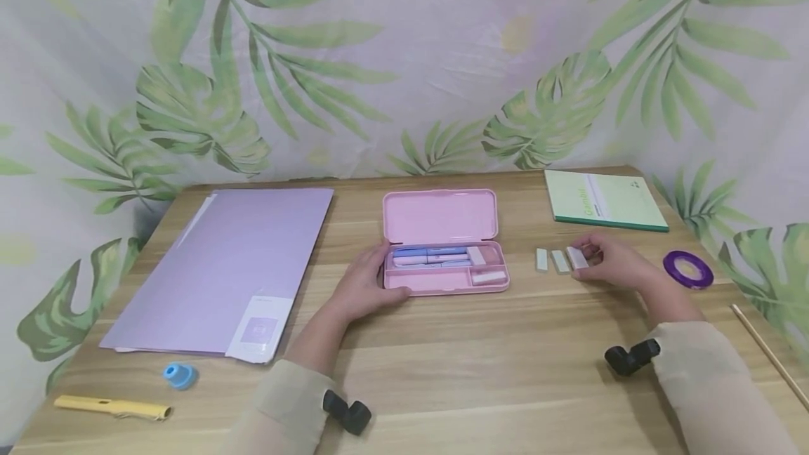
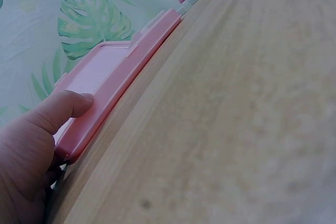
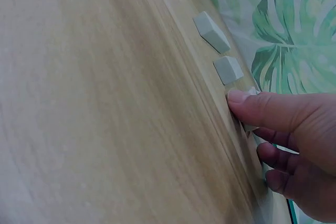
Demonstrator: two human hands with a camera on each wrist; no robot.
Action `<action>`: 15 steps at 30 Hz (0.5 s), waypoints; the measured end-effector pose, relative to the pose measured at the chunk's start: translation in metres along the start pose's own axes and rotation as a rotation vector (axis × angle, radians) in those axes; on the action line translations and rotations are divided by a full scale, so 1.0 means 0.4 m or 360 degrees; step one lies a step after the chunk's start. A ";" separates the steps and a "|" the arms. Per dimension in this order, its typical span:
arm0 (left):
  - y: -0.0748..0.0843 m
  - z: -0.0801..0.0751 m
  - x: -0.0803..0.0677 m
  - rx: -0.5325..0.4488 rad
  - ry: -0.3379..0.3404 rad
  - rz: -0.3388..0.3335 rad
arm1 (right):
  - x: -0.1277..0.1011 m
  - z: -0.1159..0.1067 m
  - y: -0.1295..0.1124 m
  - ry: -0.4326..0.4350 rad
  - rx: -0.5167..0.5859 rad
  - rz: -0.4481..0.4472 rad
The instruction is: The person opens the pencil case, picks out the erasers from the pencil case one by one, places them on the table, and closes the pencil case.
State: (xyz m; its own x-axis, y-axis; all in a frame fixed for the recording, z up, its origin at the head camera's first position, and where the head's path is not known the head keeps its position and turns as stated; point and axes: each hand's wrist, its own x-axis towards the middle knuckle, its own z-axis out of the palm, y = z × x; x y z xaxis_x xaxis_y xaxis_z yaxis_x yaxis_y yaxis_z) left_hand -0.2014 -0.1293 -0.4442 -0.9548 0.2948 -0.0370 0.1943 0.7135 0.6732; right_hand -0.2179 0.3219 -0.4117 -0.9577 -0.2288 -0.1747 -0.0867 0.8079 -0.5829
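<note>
A pink pencil case (image 1: 440,216) stands open at the middle of the table. Pens (image 1: 431,255) in blue and pink lie in its long compartment, and a whitish block (image 1: 489,277) sits in the small front one. My left hand (image 1: 362,283) grips the case's left end, thumb over the front rim (image 2: 100,111). Right of the case, my right hand (image 1: 609,264) pinches a pale eraser (image 1: 576,257) between thumb and fingers, close to the tabletop. Two similar erasers, one at the left (image 1: 541,260) and one in the middle (image 1: 559,262), lie beside it in a row.
A lilac folder (image 1: 234,258) covers the table's left side. In front of it are a light-blue cap-like piece (image 1: 180,375) and a yellow pen (image 1: 112,407). To the right lie a green notebook (image 1: 603,199), a purple ribbon roll (image 1: 671,269) and a thin stick (image 1: 767,350).
</note>
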 end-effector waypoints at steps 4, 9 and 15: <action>0.001 0.001 0.001 0.0008 0.0001 -0.0001 | -0.004 -0.004 -0.006 -0.0045 0.0000 0.0014; 0.000 0.001 0.003 0.0025 -0.0007 0.0005 | -0.013 -0.015 -0.045 0.0000 0.0002 0.0018; -0.002 0.002 0.000 0.0002 0.0009 0.0010 | 0.032 0.032 -0.157 -0.0005 0.0017 -0.0170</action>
State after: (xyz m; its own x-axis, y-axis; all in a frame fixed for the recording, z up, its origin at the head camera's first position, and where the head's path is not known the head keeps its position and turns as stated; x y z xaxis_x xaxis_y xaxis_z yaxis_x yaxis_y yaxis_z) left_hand -0.2014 -0.1294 -0.4451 -0.9549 0.2957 -0.0289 0.2003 0.7126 0.6724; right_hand -0.2211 0.2613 -0.3875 -0.9423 -0.3148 -0.1136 -0.1851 0.7730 -0.6068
